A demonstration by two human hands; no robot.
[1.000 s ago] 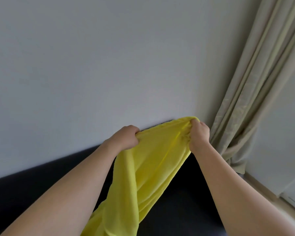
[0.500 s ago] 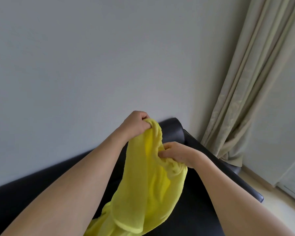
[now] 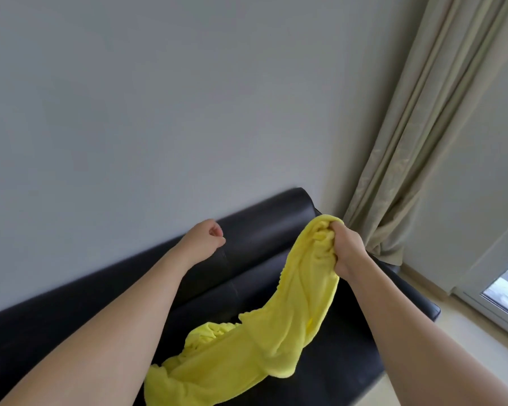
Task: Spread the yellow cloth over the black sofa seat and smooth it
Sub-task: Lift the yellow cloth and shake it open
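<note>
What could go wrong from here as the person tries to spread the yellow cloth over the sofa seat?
1. Only the right hand grips the yellow cloth, by a bunched end; the left hand holds nothing, so the cloth may land twisted rather than flat.
2. The cloth's lower end lies crumpled on the black sofa seat, and pulling from one end could leave folds that need extra smoothing.

Cloth (image 3: 279,326) hangs from right hand (image 3: 345,247) fingers down onto sofa seat (image 3: 335,356); left hand (image 3: 204,240) left of it, before backrest (image 3: 264,227); curtain (image 3: 417,142) right.
</note>
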